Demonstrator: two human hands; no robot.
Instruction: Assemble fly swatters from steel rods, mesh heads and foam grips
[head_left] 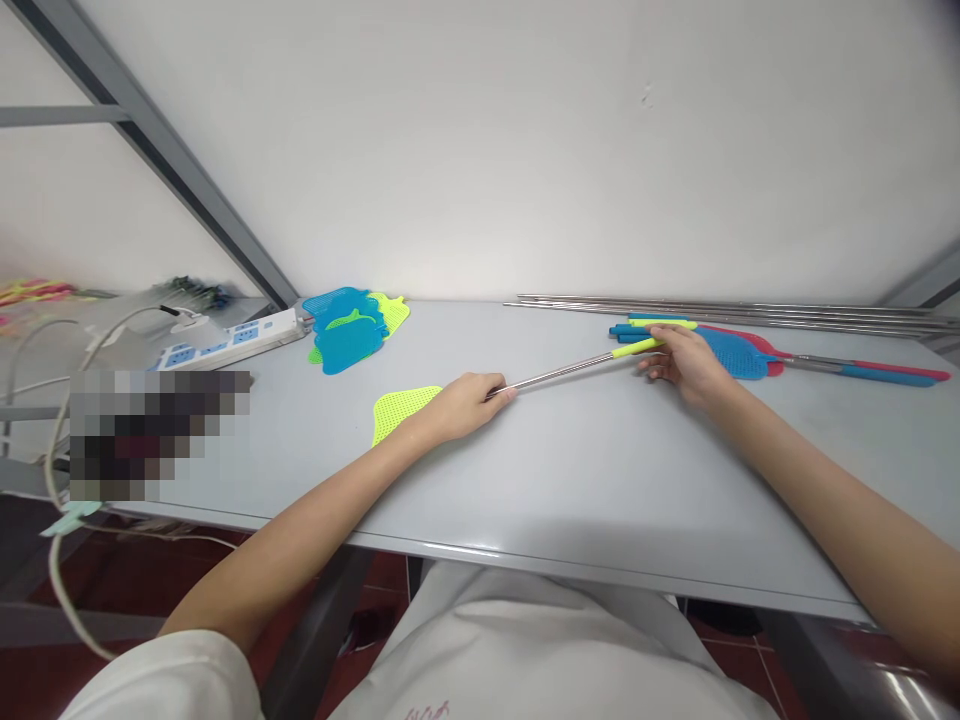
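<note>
A fly swatter with a yellow-green mesh head (pixel 406 412), a thin metal rod (pixel 559 375) and a yellow-green handle grip (pixel 634 347) lies slanted across my front, its handle end to the right. My left hand (pixel 474 402) is closed around the rod near the head and covers part of it. My right hand (pixel 686 362) has its fingers closed loosely at the handle's far end, which they partly hide. Just behind my right hand lie loose blue and yellow-green handle grips (pixel 621 331). Blue and red fly swatters (pixel 889 374) lie to its right.
Several blue and yellow-green swatter heads (pixel 352 343) are piled at the back left. Bare metal rods (pixel 787 312) lie along the wall. A white power strip (pixel 255 337) with cables and a blurred dark item (pixel 142 435) are at the left. The grey table's front edge (pixel 525 555) is close to my body.
</note>
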